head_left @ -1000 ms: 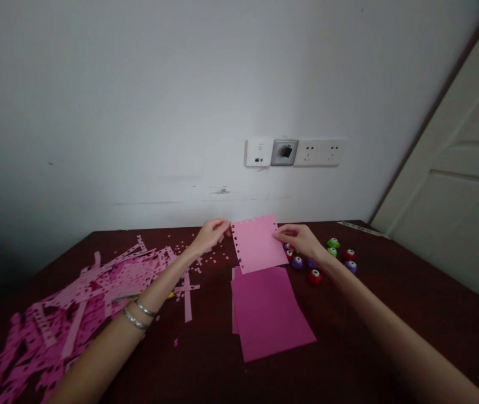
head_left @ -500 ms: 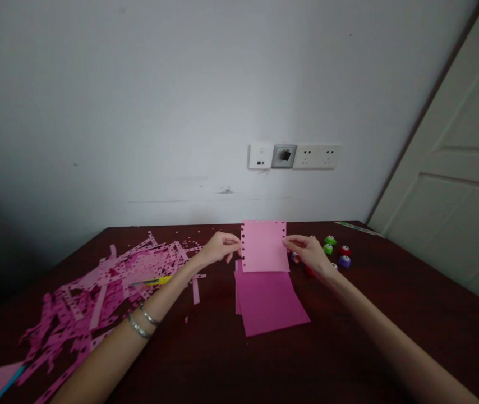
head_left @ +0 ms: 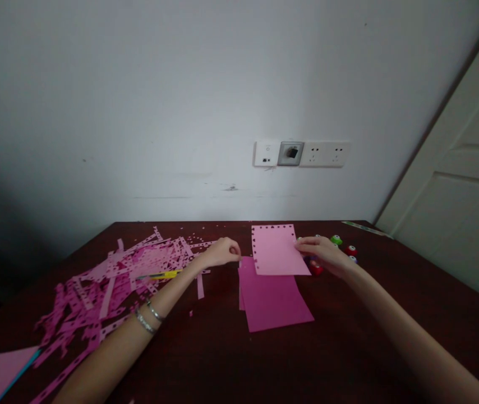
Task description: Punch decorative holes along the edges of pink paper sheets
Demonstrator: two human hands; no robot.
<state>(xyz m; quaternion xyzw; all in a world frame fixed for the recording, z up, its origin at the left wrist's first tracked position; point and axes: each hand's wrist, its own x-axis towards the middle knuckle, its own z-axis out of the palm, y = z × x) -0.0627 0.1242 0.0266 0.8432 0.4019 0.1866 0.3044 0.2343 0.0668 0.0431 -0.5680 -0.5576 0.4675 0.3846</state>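
Observation:
A light pink sheet [head_left: 277, 251] with small punched shapes along its top and left edges is tilted over the back of a darker magenta sheet [head_left: 277, 308]. My right hand [head_left: 321, 251] pinches its right edge between thumb and fingers. To the left, apart from that sheet, my left hand [head_left: 222, 252] has its fingers curled together near the back left corner of the stacked paper. Whether anything is between those fingertips is too small to tell. Another pink sheet [head_left: 242, 297] peeks out beneath the magenta one's left side.
Punched pink paper strips [head_left: 109, 280] are heaped at the left, with a yellow cutter [head_left: 166, 275] on them. Pink sheets with blue edges [head_left: 1, 370] lie front left. Several round craft punches, one of them red [head_left: 351, 250], stand behind my right hand. A ruler-like strip [head_left: 368, 229] lies back right.
My left hand has come off the light pink sheet's left edge and lowered slightly. My right hand still grips the sheet, which now leans further back. The view has shifted a little.

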